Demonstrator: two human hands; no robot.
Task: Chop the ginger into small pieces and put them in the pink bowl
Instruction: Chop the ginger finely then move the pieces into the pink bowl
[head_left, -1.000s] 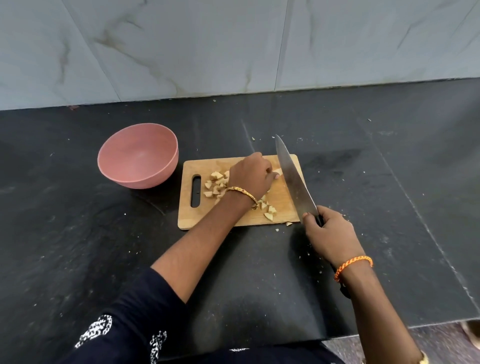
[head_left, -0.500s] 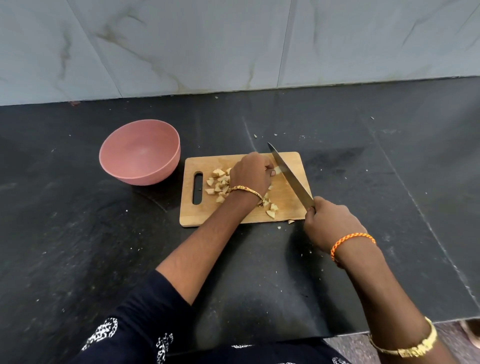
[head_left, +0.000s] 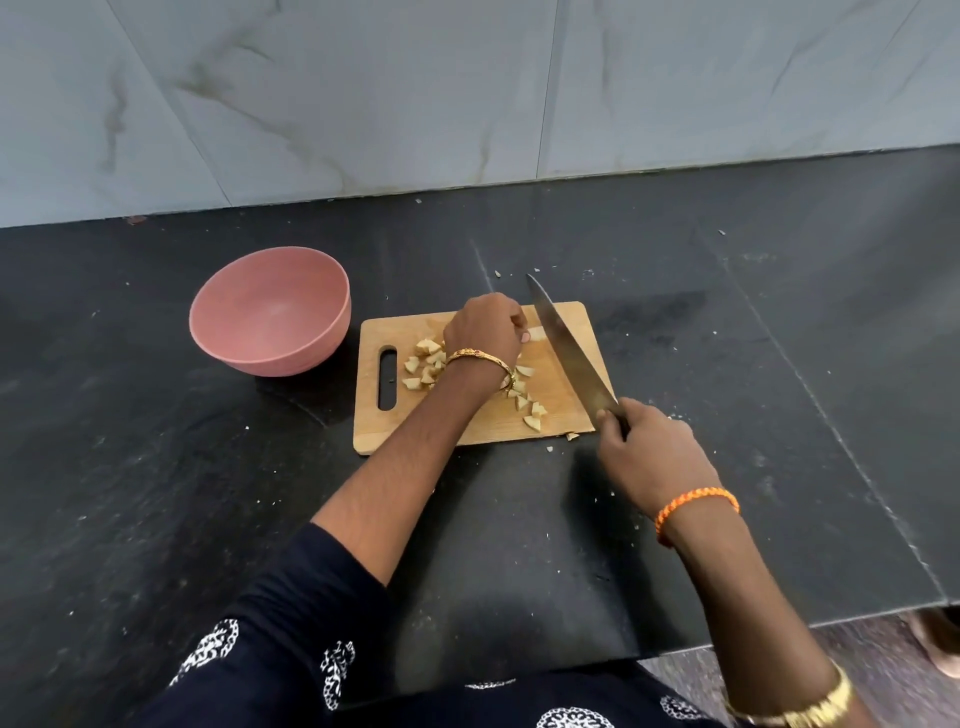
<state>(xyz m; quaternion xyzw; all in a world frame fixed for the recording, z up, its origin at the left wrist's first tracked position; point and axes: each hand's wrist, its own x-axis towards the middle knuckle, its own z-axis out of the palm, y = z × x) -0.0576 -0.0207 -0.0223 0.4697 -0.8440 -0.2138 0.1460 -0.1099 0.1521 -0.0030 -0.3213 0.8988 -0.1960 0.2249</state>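
**Steel blade lifted off the ginger; chopping stage incomplete**

Left hand (head_left: 483, 327) sits curled over the far middle of the rectangular pale wooden chopping board (head_left: 566, 415), fingertips pinching down a small remaining piece of pale ginger (head_left: 535, 335). Right hand (head_left: 652, 449) is wrapped tightly round the dark handle of the long steel kitchen knife (head_left: 566, 348).

Change noted: half a second ago the blade lay low against the ginger at the fingertips; it now stands slightly further right and raised, tip pointing away over the board's far edge. Judgement: one stroke is finished and another is being set up, so cutting continues.

Count: one knife, one board, one round pink plastic bowl (head_left: 270, 312). Cut ginger pieces (head_left: 426, 364) lie in two loose clusters either side of the left wrist, roughly fifteen visible; some are hidden under the arm, so the figure is approximate. A few crumbs lie off the board's near edge on the black stone desk (head_left: 156, 467).

The bowl stands just left of the board, holding nothing visible. Transfer not yet begun.
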